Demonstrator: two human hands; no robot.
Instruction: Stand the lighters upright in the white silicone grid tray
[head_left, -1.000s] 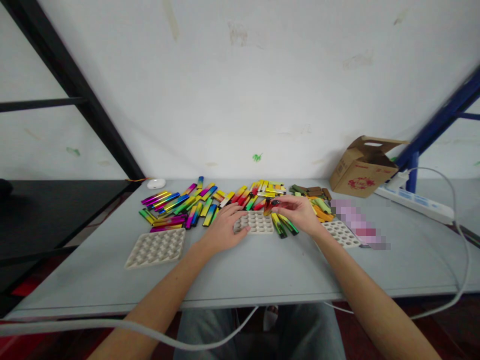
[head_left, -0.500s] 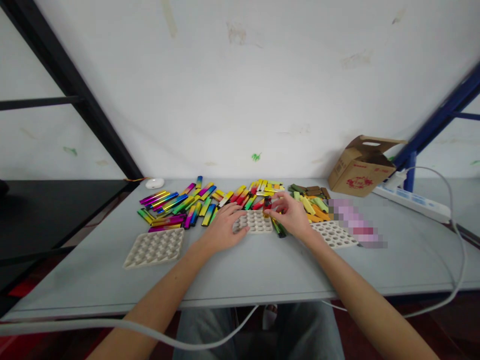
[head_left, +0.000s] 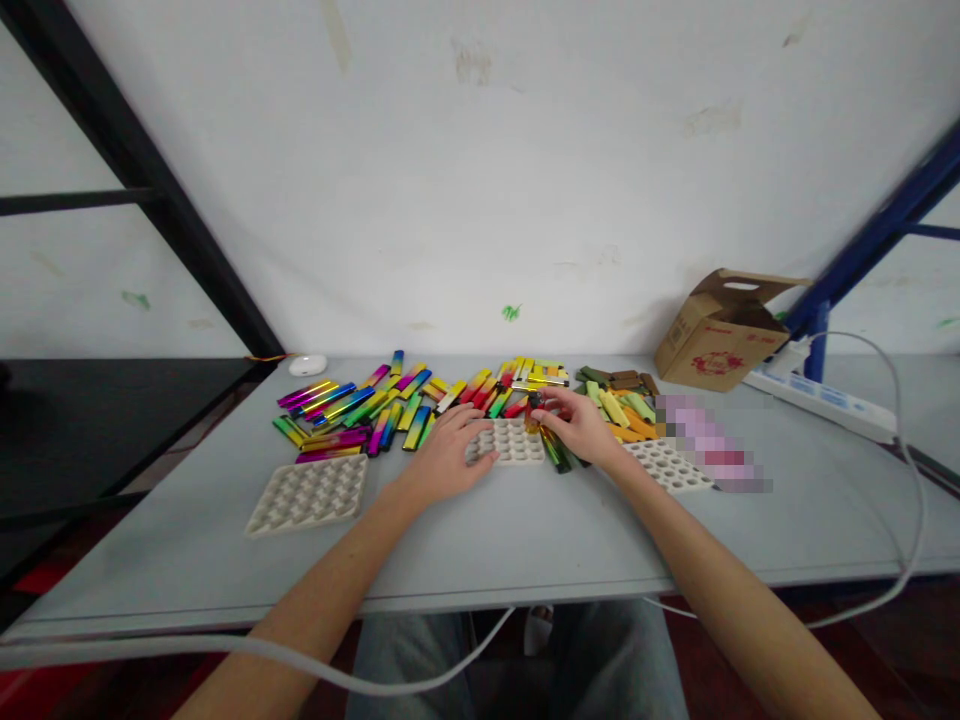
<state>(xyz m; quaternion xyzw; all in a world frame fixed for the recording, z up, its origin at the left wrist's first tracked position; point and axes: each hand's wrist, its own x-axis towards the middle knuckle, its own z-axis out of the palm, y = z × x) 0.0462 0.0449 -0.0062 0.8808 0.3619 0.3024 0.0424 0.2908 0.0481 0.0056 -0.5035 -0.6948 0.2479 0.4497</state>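
Note:
My left hand (head_left: 450, 455) spans the left end of a small off-white tray with round pits (head_left: 517, 442), fingers at its back edge and thumb at its front, holding it on the table. Pinched between thumb and fingers of my right hand (head_left: 581, 425) is a small amber lighter (head_left: 532, 424) with a dark top. It is at the tray's right end; whether its lower end sits in a pit I cannot tell. Under and beside my right hand lie green metallic lighters (head_left: 555, 452). Behind the tray are red and yellow ones (head_left: 480, 385).
Shiny multicoloured lighters (head_left: 360, 405) spread to the left. A second pitted tray (head_left: 311, 495) lies front left, a third (head_left: 670, 465) right. Yellow, orange and green pieces (head_left: 626, 410) lie behind that one. A cardboard box (head_left: 720, 340), power strip (head_left: 825, 400) and white case (head_left: 307, 365) stand farther back.
My right hand has lowered the lighter slightly toward the tray's right end. The left hand stays in place on the tray.

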